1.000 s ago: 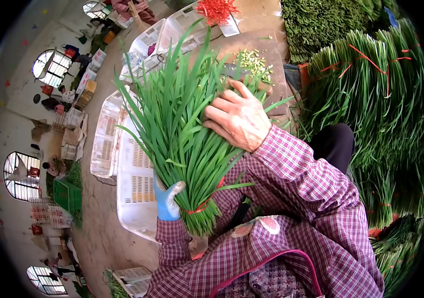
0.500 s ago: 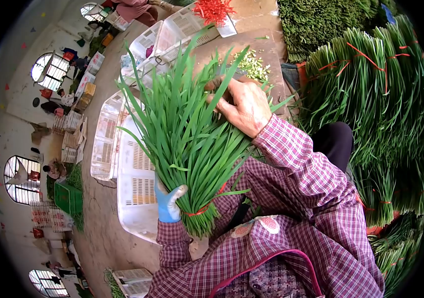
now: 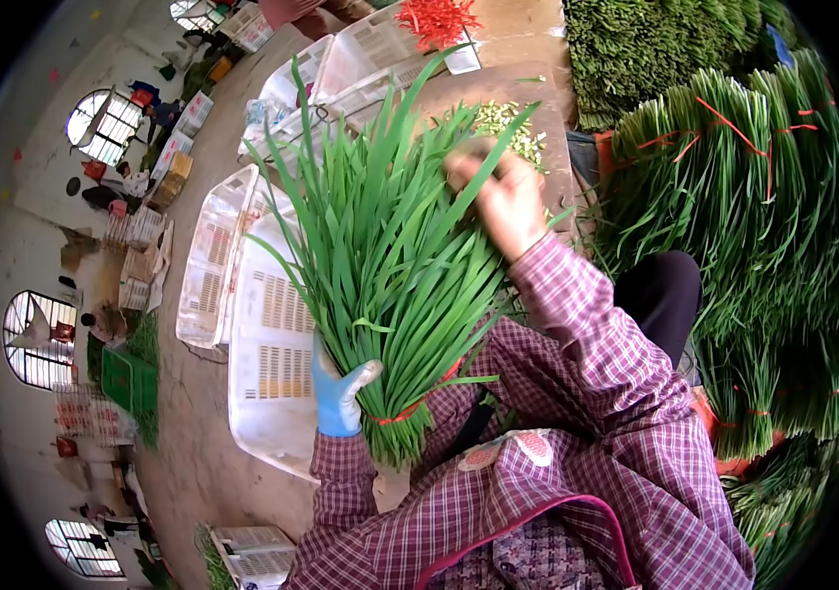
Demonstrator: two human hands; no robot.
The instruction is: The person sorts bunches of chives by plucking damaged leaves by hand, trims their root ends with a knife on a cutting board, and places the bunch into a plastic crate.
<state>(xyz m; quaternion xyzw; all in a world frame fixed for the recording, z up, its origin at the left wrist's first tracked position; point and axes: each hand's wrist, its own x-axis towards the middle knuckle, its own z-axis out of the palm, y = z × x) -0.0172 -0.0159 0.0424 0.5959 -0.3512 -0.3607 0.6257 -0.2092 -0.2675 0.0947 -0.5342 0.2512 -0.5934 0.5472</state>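
head camera: the left hand [image 3: 343,385], in a blue glove [image 3: 338,418], has its grip wrapped round the greens [image 3: 380,265] just above their red tie [image 3: 396,415], thumb on the near face and the fingers mostly hidden behind. holding there, where the stems are gathered narrow, seems to be what lets one hand carry the whole bunch and leaves the long leaves free to fan out. the greens are held slantwise, cut ends toward the lap, tips toward the bench [image 3: 559,182], partly in front of a white crate [image 3: 267,369]. that slant puts the leaves within easy reach of the right hand [image 3: 510,192], which is bare and raised beside the upper leaves. its fingers are bent but blurred, so i cannot tell whether they pinch a leaf. pale scraps [image 3: 513,123] lie on the bench past it, apart from the tied bunches [image 3: 734,167] packed upright at the right, probably so the two don't mix.
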